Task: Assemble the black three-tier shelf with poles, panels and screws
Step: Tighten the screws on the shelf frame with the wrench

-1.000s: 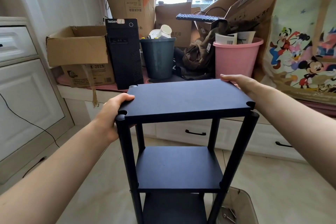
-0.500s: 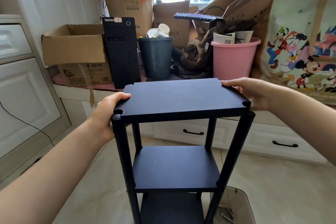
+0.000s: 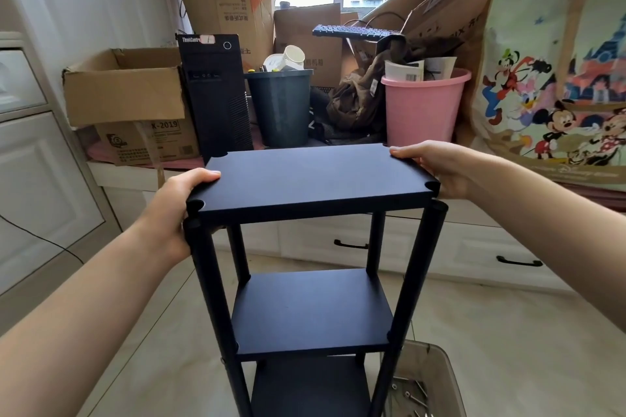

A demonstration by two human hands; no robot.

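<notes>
- Top panel (image 3: 311, 179): black, held level just above the four upright poles; at the near-right pole (image 3: 420, 267) a thin gap shows beneath the notched corner.
- Left hand (image 3: 176, 210): grips the panel's left edge, thumb lying on top, fingers hidden underneath.
- Right hand (image 3: 437, 166): grips the right edge, thumb on the far corner, fingers curled below.
- Middle panel (image 3: 311, 308) and bottom panel (image 3: 308, 386): seated between the poles.
- Clear bin (image 3: 437, 369): on the floor beside the shelf's right foot, holding loose screws (image 3: 411, 394).
- Pink bucket (image 3: 423, 108): on the ledge behind.
</notes>
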